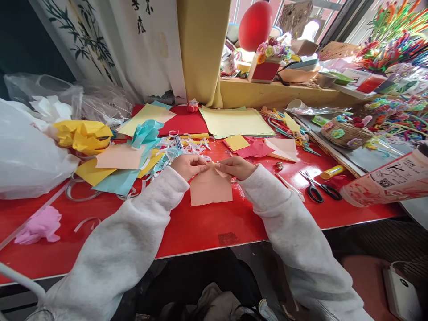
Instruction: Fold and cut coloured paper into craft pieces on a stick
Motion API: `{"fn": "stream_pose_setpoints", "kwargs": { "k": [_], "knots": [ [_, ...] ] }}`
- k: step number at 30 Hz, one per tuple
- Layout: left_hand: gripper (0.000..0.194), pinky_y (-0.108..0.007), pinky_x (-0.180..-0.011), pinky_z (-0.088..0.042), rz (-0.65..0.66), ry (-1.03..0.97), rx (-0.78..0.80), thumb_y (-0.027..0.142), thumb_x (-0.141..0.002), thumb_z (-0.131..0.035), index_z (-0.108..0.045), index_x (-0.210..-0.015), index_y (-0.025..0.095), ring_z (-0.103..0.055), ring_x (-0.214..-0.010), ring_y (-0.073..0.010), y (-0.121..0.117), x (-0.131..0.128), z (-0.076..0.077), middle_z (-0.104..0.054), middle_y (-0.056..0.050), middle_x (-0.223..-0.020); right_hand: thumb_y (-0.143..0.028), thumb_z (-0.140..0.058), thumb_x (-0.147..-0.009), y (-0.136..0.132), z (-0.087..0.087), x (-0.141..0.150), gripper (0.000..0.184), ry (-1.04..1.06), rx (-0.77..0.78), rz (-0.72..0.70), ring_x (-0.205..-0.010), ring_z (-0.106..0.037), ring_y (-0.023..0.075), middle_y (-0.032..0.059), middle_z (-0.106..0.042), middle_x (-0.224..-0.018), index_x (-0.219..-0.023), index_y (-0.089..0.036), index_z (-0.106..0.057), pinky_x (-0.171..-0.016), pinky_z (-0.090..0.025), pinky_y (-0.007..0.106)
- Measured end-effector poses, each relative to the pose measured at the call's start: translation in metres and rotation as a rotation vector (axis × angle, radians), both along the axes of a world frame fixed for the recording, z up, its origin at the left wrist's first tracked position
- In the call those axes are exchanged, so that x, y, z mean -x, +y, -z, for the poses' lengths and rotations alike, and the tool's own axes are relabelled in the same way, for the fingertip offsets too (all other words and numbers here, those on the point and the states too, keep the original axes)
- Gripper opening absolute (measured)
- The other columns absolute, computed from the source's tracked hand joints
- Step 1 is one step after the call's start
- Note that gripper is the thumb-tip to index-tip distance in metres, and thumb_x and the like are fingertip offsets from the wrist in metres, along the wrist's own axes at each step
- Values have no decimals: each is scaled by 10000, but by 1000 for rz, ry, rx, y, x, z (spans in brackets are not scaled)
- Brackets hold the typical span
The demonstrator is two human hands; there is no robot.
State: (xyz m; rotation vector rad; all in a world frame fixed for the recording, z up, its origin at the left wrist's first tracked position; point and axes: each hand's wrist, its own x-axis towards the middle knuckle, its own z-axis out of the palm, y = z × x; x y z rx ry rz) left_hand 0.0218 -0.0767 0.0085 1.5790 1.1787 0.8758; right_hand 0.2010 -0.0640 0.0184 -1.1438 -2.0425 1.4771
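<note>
A square of peach paper [211,189] hangs just above the red table, its top edge pinched between my two hands. My left hand [189,166] grips it near the top middle with thumb and fingertips pressed together. Close beside it, my right hand [238,167] pinches the same edge, where a small piece of the paper looks folded over. The fingertips of both hands nearly meet. Behind them lie white and blue paper strips [192,145], a small yellow sheet [236,142] and a crumpled red paper [254,147].
Black-handled scissors [319,187], a yellow glue stick [332,172] and a pink cup [384,178] are at the right. Leftward are peach and blue sheets [122,157], crumpled yellow paper [83,136], a white plastic bag [31,151] and crumpled pink paper [40,226]. The red table [207,227] has its front edge near me.
</note>
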Motion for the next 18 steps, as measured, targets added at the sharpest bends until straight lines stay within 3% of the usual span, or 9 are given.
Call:
{"fn": "stream_pose_setpoints", "kwargs": {
  "k": [4,7,13,18],
  "knots": [
    [369,-287,-668,-454,5,23,-8,425,-552,-633,-607,-741,108,-577,-754,-192,0,0,0,-629,-69,-748,-560,-485,-634,2,2,0,471,-3,14,-35,-478,-319,42,-27,-384,-532,-670,-94,-537,-442,-242,197],
    [351,-278,-653,-453,6,45,-10,419,-554,-632,-611,-729,115,-577,-736,-184,0,1,0,-631,-61,-736,-560,-502,-622,2,3,0,465,-17,-14,-2,-457,-277,36,-40,-334,-489,-628,-96,-532,-423,-203,198],
    [271,-240,-584,-436,-1,28,1,357,-570,-627,-608,-694,117,-564,-659,-142,-1,-1,-1,-623,-42,-690,-579,-521,-592,0,2,3,479,-8,-76,70,-444,-229,36,-48,-249,-431,-459,-138,-391,-415,-137,216],
    [248,-233,-552,-426,-9,-7,17,331,-560,-631,-595,-676,115,-542,-594,-115,1,-1,0,-605,-28,-640,-560,-537,-586,0,4,5,497,-34,-102,94,-426,-179,18,-65,-203,-440,-441,-154,-290,-418,-111,217]
  ]
}}
